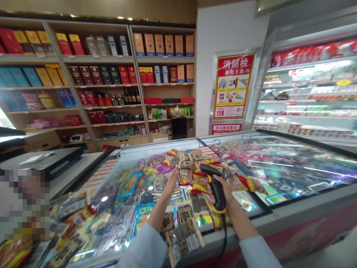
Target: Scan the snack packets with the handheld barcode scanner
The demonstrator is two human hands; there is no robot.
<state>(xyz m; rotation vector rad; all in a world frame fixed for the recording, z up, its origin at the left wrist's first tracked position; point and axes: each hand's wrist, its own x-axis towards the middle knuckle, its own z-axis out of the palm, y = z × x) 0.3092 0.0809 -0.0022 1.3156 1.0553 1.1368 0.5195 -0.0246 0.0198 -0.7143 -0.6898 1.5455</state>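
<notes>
My right hand (223,186) is wrapped round a black and yellow barcode scanner (219,191), whose head points left over the snacks and whose cable hangs down. Left of it, my left hand (172,178) reaches over the pile, seen edge-on with its fingers stretched out; whether they touch a packet I cannot tell. Just beyond its fingertips lies a brown and clear snack packet (186,164). Red and yellow snack bags (199,184) lie between my hands. Nearer to me are more brown packets (184,238) with large black lettering.
The snacks lie on a glass-topped chest freezer (295,149). More packets (69,227) pile up at the lower left, near a dark counter device (41,160). Behind stand shelves of boxes (164,83), a red fire-hydrant poster (234,85) and a lit refrigerated display (309,89).
</notes>
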